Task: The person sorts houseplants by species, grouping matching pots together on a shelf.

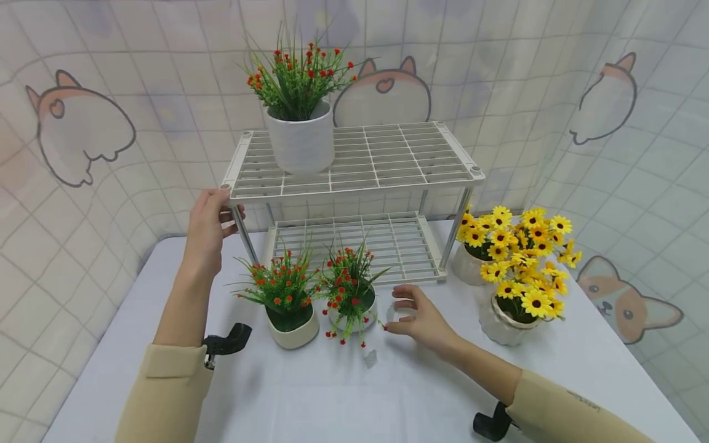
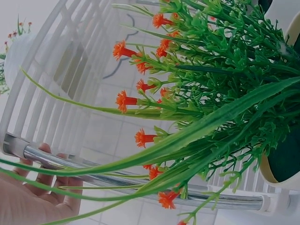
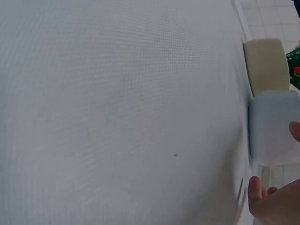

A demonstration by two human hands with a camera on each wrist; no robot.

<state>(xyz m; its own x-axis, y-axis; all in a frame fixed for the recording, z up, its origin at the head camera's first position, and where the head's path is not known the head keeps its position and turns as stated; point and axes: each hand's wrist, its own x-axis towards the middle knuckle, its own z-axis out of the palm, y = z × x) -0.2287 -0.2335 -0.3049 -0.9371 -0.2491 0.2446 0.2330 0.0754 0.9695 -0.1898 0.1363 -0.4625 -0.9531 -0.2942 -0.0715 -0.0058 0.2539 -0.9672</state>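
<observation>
At the front left corner of a white two-tier wire rack point(image 1: 354, 187), my left hand point(image 1: 207, 224) grips the metal post. In the left wrist view its fingers bend behind that post point(image 2: 117, 180), partly covered by green leaves. My right hand point(image 1: 418, 320) reaches in beside a white pot of red flowers point(image 1: 349, 286), fingers spread and slightly bent, thumb close to a drooping bloom. The right wrist view shows this white pot point(image 3: 272, 126) between thumb and fingers, with a gap. A cream pot of orange-red flowers point(image 1: 296, 332) stands just left of it.
A larger white pot point(image 1: 301, 141) with red flowers stands on the rack's upper tier. Two pots of yellow flowers point(image 1: 506, 323) are at the right of the white table point(image 1: 332, 406). A patterned curtain point(image 1: 183, 123) hangs behind.
</observation>
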